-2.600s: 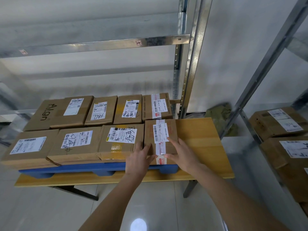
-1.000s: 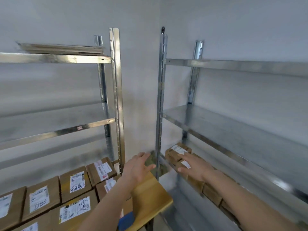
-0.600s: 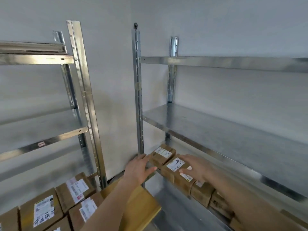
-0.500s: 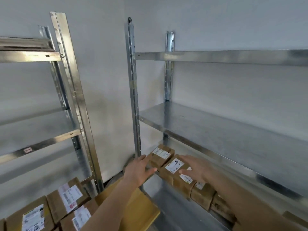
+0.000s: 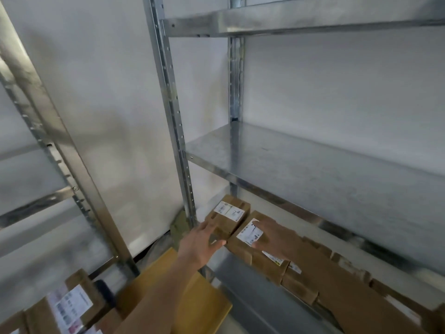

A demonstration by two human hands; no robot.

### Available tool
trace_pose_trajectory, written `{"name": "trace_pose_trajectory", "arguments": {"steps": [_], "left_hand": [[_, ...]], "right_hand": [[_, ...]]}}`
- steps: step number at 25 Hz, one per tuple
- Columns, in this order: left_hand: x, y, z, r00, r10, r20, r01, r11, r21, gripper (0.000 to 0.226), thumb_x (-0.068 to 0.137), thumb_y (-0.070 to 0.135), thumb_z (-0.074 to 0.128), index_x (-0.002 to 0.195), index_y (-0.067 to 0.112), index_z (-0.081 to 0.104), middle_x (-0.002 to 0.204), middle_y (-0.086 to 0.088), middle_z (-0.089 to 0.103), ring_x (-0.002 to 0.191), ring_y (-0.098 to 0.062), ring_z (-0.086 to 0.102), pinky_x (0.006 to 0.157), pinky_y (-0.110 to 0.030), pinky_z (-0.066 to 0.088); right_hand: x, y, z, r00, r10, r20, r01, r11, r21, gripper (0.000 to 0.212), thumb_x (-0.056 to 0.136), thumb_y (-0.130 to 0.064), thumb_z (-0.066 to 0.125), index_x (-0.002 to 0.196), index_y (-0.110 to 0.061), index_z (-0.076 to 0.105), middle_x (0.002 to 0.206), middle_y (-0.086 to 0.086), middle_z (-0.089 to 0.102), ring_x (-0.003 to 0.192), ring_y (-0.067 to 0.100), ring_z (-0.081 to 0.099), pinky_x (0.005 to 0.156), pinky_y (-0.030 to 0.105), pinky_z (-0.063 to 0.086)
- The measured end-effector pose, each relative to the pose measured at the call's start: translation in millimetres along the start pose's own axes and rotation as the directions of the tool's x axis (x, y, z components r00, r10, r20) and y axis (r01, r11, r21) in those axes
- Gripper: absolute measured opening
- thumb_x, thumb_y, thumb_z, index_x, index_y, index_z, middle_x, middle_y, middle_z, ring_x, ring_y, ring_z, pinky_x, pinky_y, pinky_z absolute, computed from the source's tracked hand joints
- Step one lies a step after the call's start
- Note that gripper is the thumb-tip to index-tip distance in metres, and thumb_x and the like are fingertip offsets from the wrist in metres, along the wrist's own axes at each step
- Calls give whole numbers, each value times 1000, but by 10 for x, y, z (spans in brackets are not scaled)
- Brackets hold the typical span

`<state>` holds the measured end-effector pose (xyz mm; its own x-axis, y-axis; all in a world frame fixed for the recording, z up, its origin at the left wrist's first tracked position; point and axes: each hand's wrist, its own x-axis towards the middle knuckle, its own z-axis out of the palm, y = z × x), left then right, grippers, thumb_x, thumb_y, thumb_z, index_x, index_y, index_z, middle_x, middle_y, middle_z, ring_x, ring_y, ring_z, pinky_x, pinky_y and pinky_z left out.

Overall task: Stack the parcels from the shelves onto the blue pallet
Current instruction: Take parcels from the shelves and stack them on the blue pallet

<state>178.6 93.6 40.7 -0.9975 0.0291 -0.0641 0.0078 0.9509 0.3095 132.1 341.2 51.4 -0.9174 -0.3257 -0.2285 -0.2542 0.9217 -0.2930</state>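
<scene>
— Blur is smearing the stacked parcels (image 5: 65, 307) at the lower left, so their label print is not reading; two are showing, both cut off by the frame edge, and the blue pallet under them is not making itself out.

— What is lying beside them?

— One wooden tabletop (image 5: 192, 302) is reaching toward the metal shelving (image 5: 313, 165), and your left forearm is crossing over it. Your left hand (image 5: 201, 244) is stretching out with fingers straight and spread, holding nothing, its fingertips just at the near corner of the far-left parcel (image 5: 228, 216) on the low shelf.

— And the other hand?

— Your right hand (image 5: 272, 237) is lying flat and relaxed on the second parcel (image 5: 245, 239), partly covering its white label. Those two parcels are sitting side by side, touching. More boxes are running rightward along that shelf, but your right arm is hiding most of them and I cannot tell their number. The shelf above is offering open room across its whole width.
</scene>
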Motion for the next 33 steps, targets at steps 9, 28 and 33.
{"name": "trace_pose_trajectory", "arguments": {"steps": [9, 28, 33], "left_hand": [[1002, -753, 448, 993, 32, 117, -27, 999, -45, 70, 94, 65, 45, 155, 39, 21, 164, 5, 18, 146, -25, 30, 109, -45, 42], [2479, -1426, 1449, 955, 207, 212, -156, 960, -234, 74, 89, 62, 56, 153, 39, 26, 157, 7, 33, 137, -18, 45, 106, -46, 47], [2515, -1558, 1410, 975, 189, 115, -155, 955, -253, 64, 90, 51, 63, 147, 31, 42, 141, 2, 51, 123, -18, 57, 101, -38, 51]], "right_hand": [[1001, -87, 635, 991, 104, 82, -104, 995, 0, 79, 97, -62, 52, 161, -29, 19, 169, 3, 16, 155, 27, 17, 121, 46, 23], [2210, -75, 1331, 979, 186, 86, -187, 982, 2, 91, 92, -69, 53, 163, -28, 13, 170, 7, 11, 156, 27, 15, 125, 45, 17], [2428, -144, 1295, 985, 148, 85, -152, 987, 53, 92, 92, -67, 55, 162, -26, 14, 171, 4, 9, 156, 25, 12, 125, 43, 14]]}}
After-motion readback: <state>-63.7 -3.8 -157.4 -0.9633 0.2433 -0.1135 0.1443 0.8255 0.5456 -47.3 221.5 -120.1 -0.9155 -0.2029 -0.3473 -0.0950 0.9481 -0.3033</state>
